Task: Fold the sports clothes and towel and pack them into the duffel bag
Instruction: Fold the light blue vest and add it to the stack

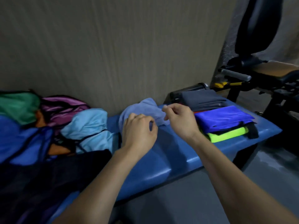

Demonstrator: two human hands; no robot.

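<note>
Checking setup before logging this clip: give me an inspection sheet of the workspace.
Surface: blue padded bench.
Job's things: crumpled periwinkle towel by the wall; folded stack at the bench's right end; unfolded clothes pile on the left.
Clutter: nothing seen.
Grippers: left hand and right hand, fingers curled, at the towel; grip unclear.
Cables: nothing seen.
Surroundings: grey wall; gym machine to the right.

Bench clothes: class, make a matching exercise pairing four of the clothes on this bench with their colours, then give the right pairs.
Things:
1. Folded top cloth
2. Folded cloth under it
3. Crumpled cloth far left
4. Folded pile by the wall

Colours:
A. grey
B. green
C. bright blue
D. neon yellow

Pairs: 1-C, 2-D, 3-B, 4-A
</note>
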